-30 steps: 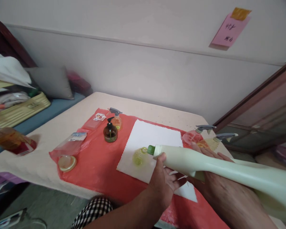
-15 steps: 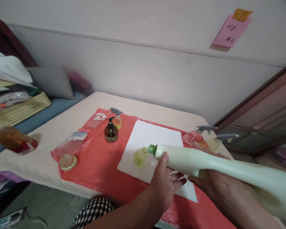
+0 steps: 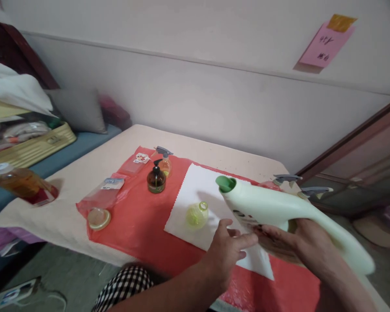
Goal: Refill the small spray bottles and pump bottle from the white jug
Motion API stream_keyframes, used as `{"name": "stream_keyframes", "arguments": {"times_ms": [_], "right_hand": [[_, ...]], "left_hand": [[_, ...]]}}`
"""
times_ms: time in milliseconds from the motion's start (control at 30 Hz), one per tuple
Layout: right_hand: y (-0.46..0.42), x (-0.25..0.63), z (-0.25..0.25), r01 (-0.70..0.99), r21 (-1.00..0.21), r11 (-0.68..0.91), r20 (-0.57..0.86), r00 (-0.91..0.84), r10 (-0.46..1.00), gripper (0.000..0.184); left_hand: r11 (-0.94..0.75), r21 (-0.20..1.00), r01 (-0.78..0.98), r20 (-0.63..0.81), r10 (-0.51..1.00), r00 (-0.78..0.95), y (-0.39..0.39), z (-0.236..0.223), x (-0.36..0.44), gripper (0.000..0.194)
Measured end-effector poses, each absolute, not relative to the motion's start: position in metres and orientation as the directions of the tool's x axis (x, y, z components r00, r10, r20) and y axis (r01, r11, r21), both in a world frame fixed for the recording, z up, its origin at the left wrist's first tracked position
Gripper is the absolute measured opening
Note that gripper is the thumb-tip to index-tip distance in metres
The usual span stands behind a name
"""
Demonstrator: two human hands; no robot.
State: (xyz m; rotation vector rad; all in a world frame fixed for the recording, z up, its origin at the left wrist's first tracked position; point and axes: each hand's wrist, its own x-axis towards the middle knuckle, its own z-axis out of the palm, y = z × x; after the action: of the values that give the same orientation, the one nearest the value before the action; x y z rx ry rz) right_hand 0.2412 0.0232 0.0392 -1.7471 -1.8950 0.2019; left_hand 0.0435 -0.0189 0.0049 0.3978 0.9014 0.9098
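"What do you have in your grasp over there?"

"My right hand (image 3: 307, 242) is wrapped around the big pale green jug (image 3: 273, 200), near its handle opening. I'm holding it above the front right part of the counter (image 3: 63, 216), with its green spout (image 3: 225, 184) facing left."

"And the other hand?"

"My left hand (image 3: 225, 249) is released, fingers spread and loosely bent, under the jug's front end. From this camera I can't tell whether a fingertip touches the jug."

"Where is the small yellow-green flask (image 3: 196, 216)?"

"On the white cloth (image 3: 198, 178), nearer the counter's front edge than its back one. Its neck is uncovered, and the spout is near it but apart."

"What else do you see?"

"The cloth lies on a red plastic sheet (image 3: 133, 225). On the sheet, left of the cloth, I see a dark pump bottle (image 3: 156, 180), with a clear spray bottle (image 3: 165, 165) behind it, toward the back edge. A round lidded tub (image 3: 99, 218) sits by the sheet's front left corner. The bottle of amber liquid (image 3: 26, 184) is at the counter's left edge."
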Motion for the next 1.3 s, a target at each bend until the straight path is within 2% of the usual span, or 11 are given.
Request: {"name": "stream_keyframes", "arguments": {"times_ms": [133,267,367,433,633,800,933,1000,1100,1200,1300], "right_hand": [[0.046,0.221,0.024,0.698,-0.706,0.118,0.332,0.180,0.926,0.064],[0.068,0.191,-0.004,0.322,-0.939,0.118,0.234,0.353,0.906,0.065],[0.089,0.163,-0.028,0.071,-0.982,0.177,0.190,0.328,0.925,0.064],[0.103,0.148,-0.043,0.021,-0.981,0.193,0.191,0.287,0.939,0.065],[0.122,0.138,-0.076,0.110,-0.977,0.181,0.200,0.203,0.958,0.063],[0.094,0.163,-0.078,0.407,-0.912,0.039,0.132,0.203,0.970,0.054],[0.072,0.193,-0.065,0.654,-0.738,-0.167,0.071,0.321,0.944,0.043],[0.070,0.207,-0.061,0.731,-0.627,-0.270,0.065,0.394,0.917,0.039],[0.076,0.215,-0.068,0.787,-0.513,-0.343,0.052,0.427,0.903,0.033],[0.083,0.211,-0.086,0.791,-0.503,-0.348,0.028,0.417,0.908,0.030],[0.088,0.207,-0.099,0.738,-0.574,-0.356,0.032,0.455,0.890,0.025]], "left_hand": [[0.629,0.685,-0.368,-0.495,0.772,0.399,-0.024,0.007,0.037,0.044],[0.546,0.792,-0.273,-0.395,0.799,0.453,-0.025,0.003,0.033,0.022],[0.427,0.867,-0.259,-0.307,0.864,0.398,-0.019,-0.002,0.027,0.016],[0.350,0.903,-0.248,-0.261,0.907,0.330,-0.012,-0.003,0.019,0.014],[0.153,0.972,-0.180,-0.150,0.988,0.031,0.011,0.010,-0.024,0.015],[0.098,0.991,-0.088,-0.104,0.992,-0.065,0.023,0.017,-0.057,0.018],[0.079,0.993,0.088,-0.072,0.995,-0.075,0.030,0.007,-0.069,0.020],[0.106,0.971,0.214,-0.099,0.994,-0.044,0.034,-0.001,-0.071,0.033],[0.134,0.912,0.388,-0.155,0.988,0.024,0.037,-0.015,-0.068,0.064],[0.127,0.875,0.468,-0.179,0.981,0.069,0.039,-0.031,-0.061,0.083],[0.098,0.853,0.513,-0.180,0.977,0.113,0.040,-0.046,-0.056,0.083]]}}
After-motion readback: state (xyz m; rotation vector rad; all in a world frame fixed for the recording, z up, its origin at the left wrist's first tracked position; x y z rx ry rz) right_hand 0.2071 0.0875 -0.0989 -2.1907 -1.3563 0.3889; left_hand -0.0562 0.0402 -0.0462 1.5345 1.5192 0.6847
